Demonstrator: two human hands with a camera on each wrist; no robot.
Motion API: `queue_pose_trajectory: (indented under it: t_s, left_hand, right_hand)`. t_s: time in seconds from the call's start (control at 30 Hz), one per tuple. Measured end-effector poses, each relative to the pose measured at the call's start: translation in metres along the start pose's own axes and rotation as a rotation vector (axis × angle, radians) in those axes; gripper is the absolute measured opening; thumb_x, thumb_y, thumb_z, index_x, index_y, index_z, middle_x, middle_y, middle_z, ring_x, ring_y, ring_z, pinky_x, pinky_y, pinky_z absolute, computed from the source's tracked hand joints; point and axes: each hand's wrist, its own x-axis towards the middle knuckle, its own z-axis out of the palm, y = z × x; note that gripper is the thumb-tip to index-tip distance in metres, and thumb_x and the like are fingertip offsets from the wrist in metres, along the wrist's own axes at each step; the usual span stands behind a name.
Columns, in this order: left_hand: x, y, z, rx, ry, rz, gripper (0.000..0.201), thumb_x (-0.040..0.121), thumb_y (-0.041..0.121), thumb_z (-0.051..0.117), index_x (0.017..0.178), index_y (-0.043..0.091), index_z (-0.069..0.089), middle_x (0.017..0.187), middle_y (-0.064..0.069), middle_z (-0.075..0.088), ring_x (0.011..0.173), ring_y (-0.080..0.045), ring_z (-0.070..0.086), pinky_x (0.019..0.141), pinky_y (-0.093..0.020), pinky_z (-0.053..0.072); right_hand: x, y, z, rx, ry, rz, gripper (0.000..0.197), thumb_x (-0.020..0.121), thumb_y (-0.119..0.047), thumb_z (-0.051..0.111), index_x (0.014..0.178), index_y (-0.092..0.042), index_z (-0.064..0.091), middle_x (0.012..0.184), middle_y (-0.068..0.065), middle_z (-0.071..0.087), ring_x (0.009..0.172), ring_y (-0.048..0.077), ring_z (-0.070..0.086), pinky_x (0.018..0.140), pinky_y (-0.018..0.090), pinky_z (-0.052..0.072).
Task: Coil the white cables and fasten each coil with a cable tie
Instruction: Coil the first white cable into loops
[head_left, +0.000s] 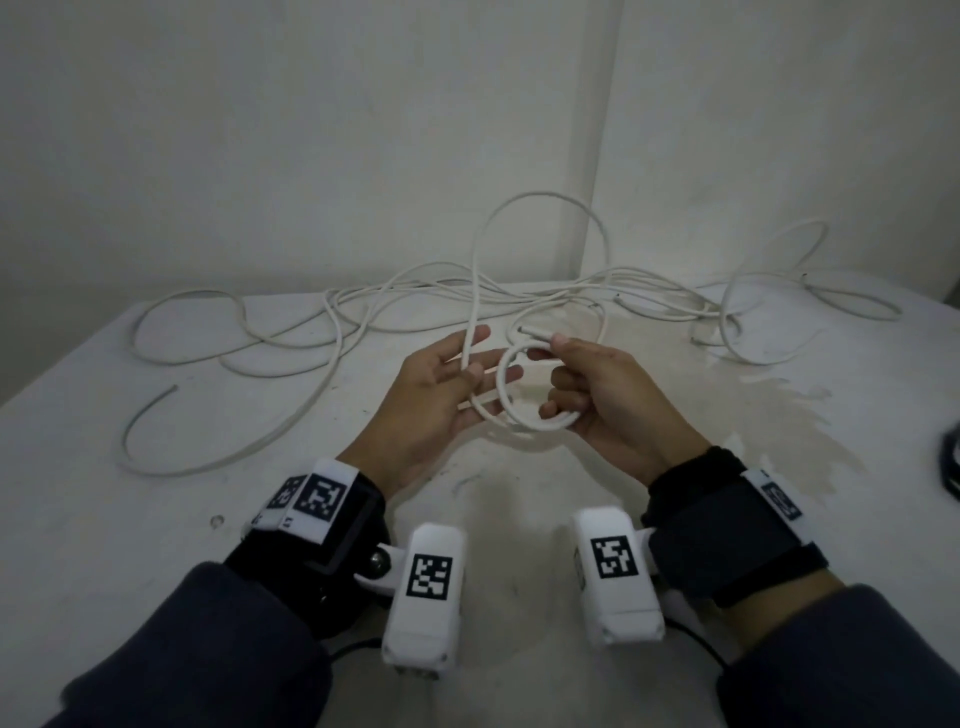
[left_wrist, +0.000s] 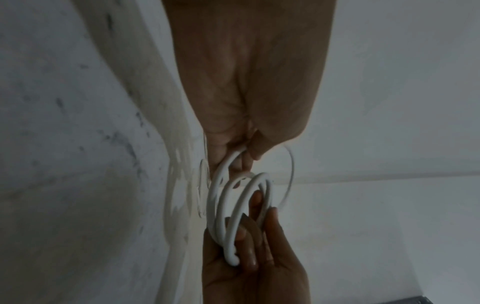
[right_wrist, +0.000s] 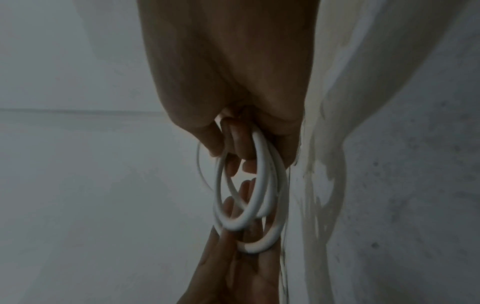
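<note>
Pinching the cable (head_left: 475, 260) end and its small coil (head_left: 519, 423) in my right hand (head_left: 597, 395), I pin the running length under my left hand (head_left: 436, 400) thumb, above the table (head_left: 156, 519) middle. The rest lies tangled from 10 to 2 o'clock. Pulling could knot it, and stiff loops may spring loose.

Cable (head_left: 537, 194) smooth matt plastic; table (head_left: 156, 519) matt, stained, rough.

Dark grey-blue long sleeves (head_left: 197, 660) on both arms. Black fabric wrist straps (head_left: 727, 545) carry white boxy camera housings (head_left: 421, 631) with black-and-white square markers (head_left: 430, 577). Left hand (head_left: 431, 410), right hand (head_left: 608, 410) bare.
</note>
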Motion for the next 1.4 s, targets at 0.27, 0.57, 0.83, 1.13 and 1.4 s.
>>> queue_pose_trajectory:
  t_s: [0.27,0.57,0.83,1.13,1.4]
  left_hand:
    - [-0.003,0.003,0.003,0.027,-0.103,-0.022,0.029,0.1,0.001,0.037,0.117,0.009,0.06,0.095,-0.01,0.064,0.061,-0.009,0.059,0.061,-0.022,0.053]
    - [-0.006,0.002,0.006,0.175,-0.177,-0.041,0.024,0.102,0.014,0.039,0.1,0.002,0.06,0.072,-0.003,0.049,0.047,-0.007,0.036,0.051,-0.021,0.041]
    - [-0.006,0.007,0.011,0.219,-0.093,-0.014,0.032,0.1,0.033,0.043,0.094,0.006,0.06,0.055,0.005,0.021,0.042,-0.007,0.019,0.039,-0.018,0.024]
    - [0.001,0.009,-0.005,0.423,0.043,0.074,0.031,0.098,0.027,0.051,0.093,0.002,0.071,0.047,0.006,0.026,0.036,-0.007,0.024,0.038,-0.015,0.024]
    - [-0.005,0.019,-0.001,0.593,-0.145,0.087,0.033,0.096,0.03,0.053,0.094,0.002,0.072,0.043,0.008,0.029,0.037,-0.007,0.023,0.04,-0.018,0.02]
  right_hand:
    - [-0.003,0.001,0.003,-0.194,-0.119,-0.029,0.028,0.1,-0.017,0.046,0.087,-0.005,0.067,0.048,-0.008,0.03,0.04,0.006,0.029,0.049,0.024,0.04]
    - [-0.009,-0.003,0.004,-0.285,-0.202,0.004,0.026,0.099,-0.017,0.049,0.082,-0.006,0.065,0.052,-0.003,0.027,0.041,0.007,0.027,0.046,0.022,0.039]
    - [-0.013,-0.006,0.015,-0.295,-0.234,0.02,0.026,0.098,-0.02,0.05,0.084,-0.008,0.068,0.049,-0.005,0.029,0.043,0.008,0.029,0.055,0.025,0.042]
    - [-0.009,-0.018,-0.006,-0.489,0.068,-0.255,0.014,0.089,-0.025,0.066,0.085,-0.011,0.067,0.077,0.006,0.07,0.074,0.015,0.07,0.064,0.027,0.054]
    - [-0.006,-0.019,-0.014,-0.87,0.049,-0.399,0.011,0.08,-0.029,0.076,0.089,-0.023,0.077,0.038,-0.011,0.039,0.039,0.005,0.036,0.049,0.011,0.029]
